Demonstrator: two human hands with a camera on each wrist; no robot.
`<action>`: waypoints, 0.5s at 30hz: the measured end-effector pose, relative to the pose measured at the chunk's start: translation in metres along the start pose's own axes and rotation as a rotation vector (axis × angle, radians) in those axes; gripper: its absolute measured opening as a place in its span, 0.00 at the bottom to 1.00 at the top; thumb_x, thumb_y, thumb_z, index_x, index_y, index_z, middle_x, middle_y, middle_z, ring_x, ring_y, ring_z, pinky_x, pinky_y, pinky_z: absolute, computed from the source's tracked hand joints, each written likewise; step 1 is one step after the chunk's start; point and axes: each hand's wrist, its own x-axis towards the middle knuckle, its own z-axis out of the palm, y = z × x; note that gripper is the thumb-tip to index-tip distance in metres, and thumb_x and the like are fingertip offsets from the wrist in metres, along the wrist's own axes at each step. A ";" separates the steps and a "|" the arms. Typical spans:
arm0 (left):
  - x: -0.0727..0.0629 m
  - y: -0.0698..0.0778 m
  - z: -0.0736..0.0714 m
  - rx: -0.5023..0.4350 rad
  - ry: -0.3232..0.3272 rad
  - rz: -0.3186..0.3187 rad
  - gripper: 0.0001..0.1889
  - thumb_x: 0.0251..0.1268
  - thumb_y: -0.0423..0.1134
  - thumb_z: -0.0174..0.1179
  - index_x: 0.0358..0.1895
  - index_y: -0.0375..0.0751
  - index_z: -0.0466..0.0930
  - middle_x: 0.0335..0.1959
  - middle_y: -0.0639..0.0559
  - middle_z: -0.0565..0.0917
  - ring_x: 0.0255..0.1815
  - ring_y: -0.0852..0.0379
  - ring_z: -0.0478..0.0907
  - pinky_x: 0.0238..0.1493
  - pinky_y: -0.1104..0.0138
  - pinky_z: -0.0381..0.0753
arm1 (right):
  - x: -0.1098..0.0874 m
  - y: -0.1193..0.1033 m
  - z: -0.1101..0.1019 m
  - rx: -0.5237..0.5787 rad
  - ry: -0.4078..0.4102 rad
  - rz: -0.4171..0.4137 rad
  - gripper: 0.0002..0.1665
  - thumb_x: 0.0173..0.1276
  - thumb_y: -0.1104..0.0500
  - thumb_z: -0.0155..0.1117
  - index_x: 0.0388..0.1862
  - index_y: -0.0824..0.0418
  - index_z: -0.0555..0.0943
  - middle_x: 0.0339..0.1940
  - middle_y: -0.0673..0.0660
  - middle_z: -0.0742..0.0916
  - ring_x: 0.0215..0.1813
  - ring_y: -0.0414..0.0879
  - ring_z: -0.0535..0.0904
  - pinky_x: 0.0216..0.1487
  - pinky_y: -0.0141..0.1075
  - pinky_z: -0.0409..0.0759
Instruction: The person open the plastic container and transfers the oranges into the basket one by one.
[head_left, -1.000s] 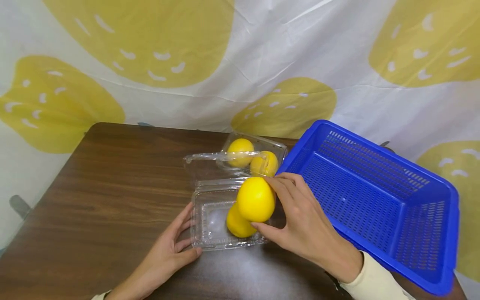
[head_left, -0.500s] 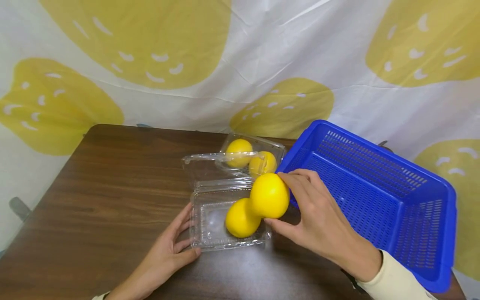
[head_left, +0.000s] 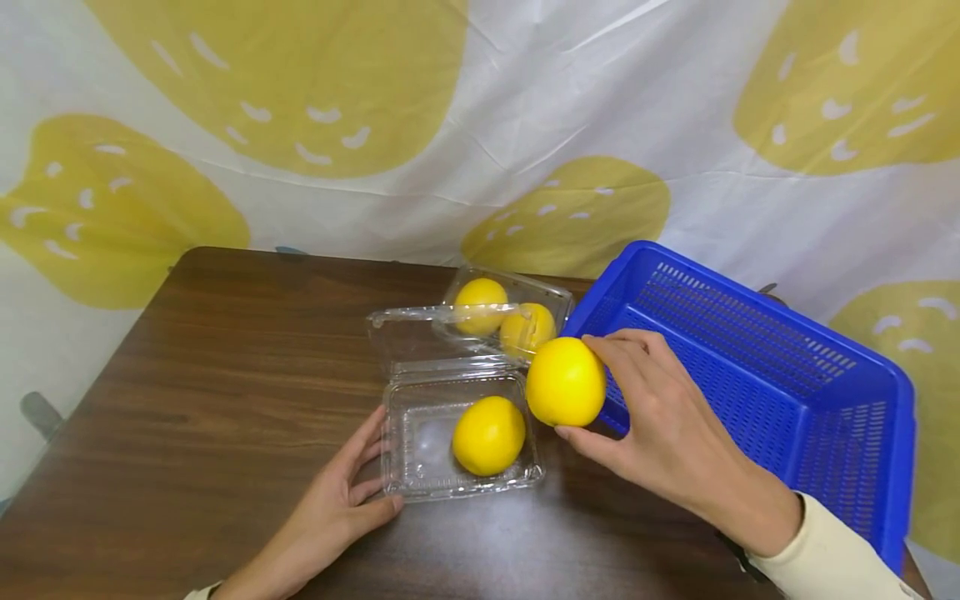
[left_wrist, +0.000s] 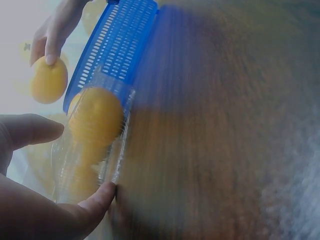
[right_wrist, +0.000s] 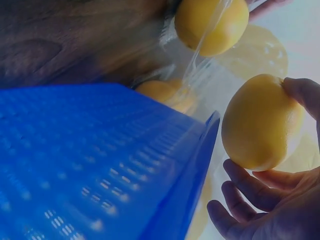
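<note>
In the head view my right hand (head_left: 660,425) pinches a smooth, round yellow fruit (head_left: 566,382) between thumb and fingertips. It hangs above the table between the clear plastic clamshell (head_left: 420,487) and the blue basket. The right wrist view shows this yellow fruit (right_wrist: 262,122) as slightly egg-shaped, beside the basket's rim. A second yellow fruit (head_left: 489,436) sits in the right half of the clamshell, whose lid stands raised at the back. My left hand (head_left: 337,492) holds the clamshell's left side, thumb at the front corner and fingers along the edge.
Behind the raised lid, another clear container (head_left: 551,293) holds two yellow fruits (head_left: 480,304), partly seen through plastic. The large blue slotted basket (head_left: 697,400) stands at the right. A yellow-and-white printed cloth (head_left: 360,217) hangs behind the brown wooden table (head_left: 247,375).
My right hand has carried its yellow fruit rightward, from above the fruit in the clamshell to past the clamshell's right edge. My left hand has stayed at the clamshell.
</note>
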 end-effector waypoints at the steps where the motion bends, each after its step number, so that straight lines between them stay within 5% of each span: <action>1: 0.000 0.000 0.000 0.000 -0.001 0.001 0.56 0.66 0.24 0.72 0.92 0.46 0.47 0.90 0.36 0.53 0.85 0.31 0.61 0.74 0.64 0.80 | 0.000 0.001 -0.001 -0.001 0.001 0.001 0.53 0.52 0.44 0.88 0.72 0.68 0.78 0.58 0.63 0.88 0.62 0.62 0.77 0.60 0.57 0.81; 15: 0.000 0.000 0.001 -0.010 0.006 0.000 0.57 0.64 0.23 0.72 0.92 0.46 0.48 0.90 0.36 0.54 0.85 0.31 0.60 0.73 0.67 0.80 | 0.000 0.009 -0.016 -0.016 -0.006 0.003 0.50 0.53 0.44 0.87 0.71 0.65 0.80 0.57 0.60 0.88 0.62 0.61 0.77 0.60 0.55 0.80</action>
